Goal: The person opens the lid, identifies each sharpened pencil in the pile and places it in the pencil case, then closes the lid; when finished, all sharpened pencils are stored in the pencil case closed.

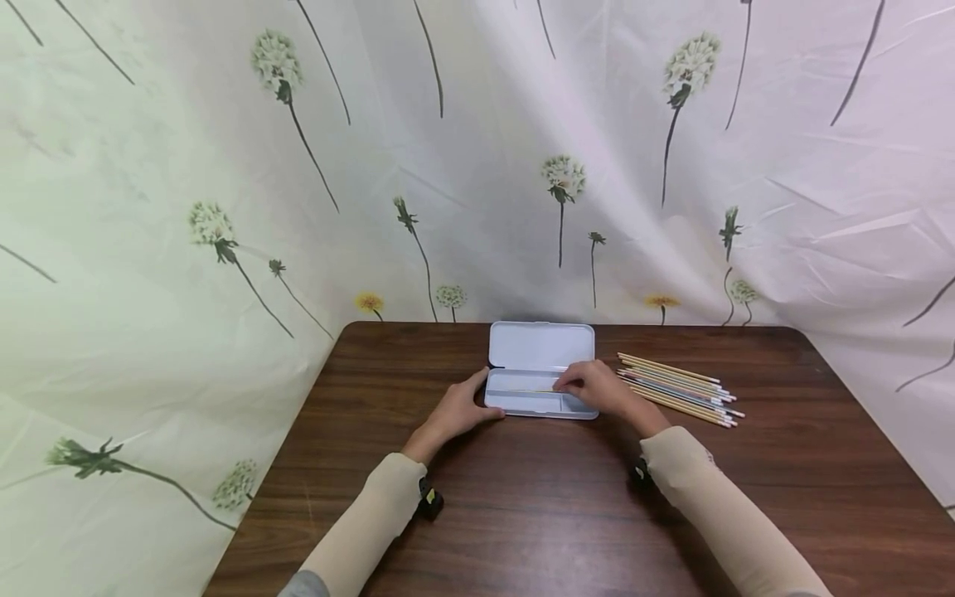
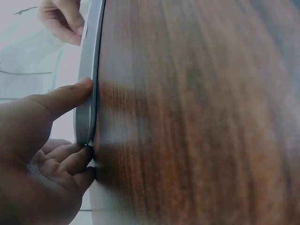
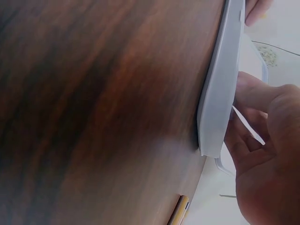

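Note:
A pale pencil case (image 1: 522, 404) lies on the table with its lid (image 1: 541, 345) raised at the back. My left hand (image 1: 457, 408) holds the case's left end, thumb on the front wall and fingers around the end, as the left wrist view shows. Inside the back compartment a thin yellow pencil (image 1: 531, 390) lies lengthwise. At its right end, my right hand (image 1: 597, 386) reaches into the case and pinches the pencil; the fingers partly hide the contact. In the right wrist view the right hand (image 3: 262, 122) is behind the case's front wall (image 3: 218, 103).
Several pencils (image 1: 675, 390) lie in a loose bundle right of the case, white ends to the right. The dark wooden table (image 1: 522, 514) reaches back to a white flower-printed curtain (image 1: 477, 166). A narrow divider (image 1: 522, 393) runs along the case.

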Demonstrator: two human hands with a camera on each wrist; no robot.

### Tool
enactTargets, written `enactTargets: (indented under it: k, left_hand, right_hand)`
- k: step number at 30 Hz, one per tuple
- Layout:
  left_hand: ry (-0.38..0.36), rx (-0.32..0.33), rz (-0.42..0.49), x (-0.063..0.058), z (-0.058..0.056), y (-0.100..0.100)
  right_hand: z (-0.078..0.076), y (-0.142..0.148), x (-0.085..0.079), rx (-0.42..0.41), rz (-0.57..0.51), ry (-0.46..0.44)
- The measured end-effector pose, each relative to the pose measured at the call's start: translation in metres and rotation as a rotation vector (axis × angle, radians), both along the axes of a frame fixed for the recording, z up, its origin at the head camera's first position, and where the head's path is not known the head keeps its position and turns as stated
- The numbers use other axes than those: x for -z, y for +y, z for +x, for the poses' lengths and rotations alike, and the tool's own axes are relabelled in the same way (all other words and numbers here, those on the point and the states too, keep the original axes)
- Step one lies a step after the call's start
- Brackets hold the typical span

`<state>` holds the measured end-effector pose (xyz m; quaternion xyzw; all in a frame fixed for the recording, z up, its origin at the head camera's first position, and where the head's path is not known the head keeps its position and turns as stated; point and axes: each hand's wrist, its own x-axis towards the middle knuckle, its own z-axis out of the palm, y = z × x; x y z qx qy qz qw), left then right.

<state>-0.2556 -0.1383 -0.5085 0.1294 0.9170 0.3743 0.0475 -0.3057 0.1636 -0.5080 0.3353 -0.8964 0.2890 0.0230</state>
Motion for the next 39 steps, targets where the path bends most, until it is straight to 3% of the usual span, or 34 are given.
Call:
enactTargets:
  k: [4,11,16,26,39]
  left_hand:
    - [-0.005,-0.002,0.008,-0.001,0.000,0.000]
    - [-0.015,-0.001,0.008,-0.001,0.001,0.000]
    - [-0.012,0.004,0.010,0.001,-0.001,0.000]
    - [-0.012,0.001,0.011,0.000,-0.001,0.000]
    - [-0.012,0.002,0.002,-0.001,0.000,-0.001]
  right_hand:
    - [0.002,0.000,-0.001,0.011,0.022,-0.040]
    - [0.002,0.002,-0.002,0.013,0.011,-0.030]
    - [0.001,0.013,-0.015,0.044,-0.018,-0.032]
    - [0.008,0.071,-0.060,0.077,-0.079,0.046]
    - [0.041,0.148,-0.065,0.242,-0.062,0.069]
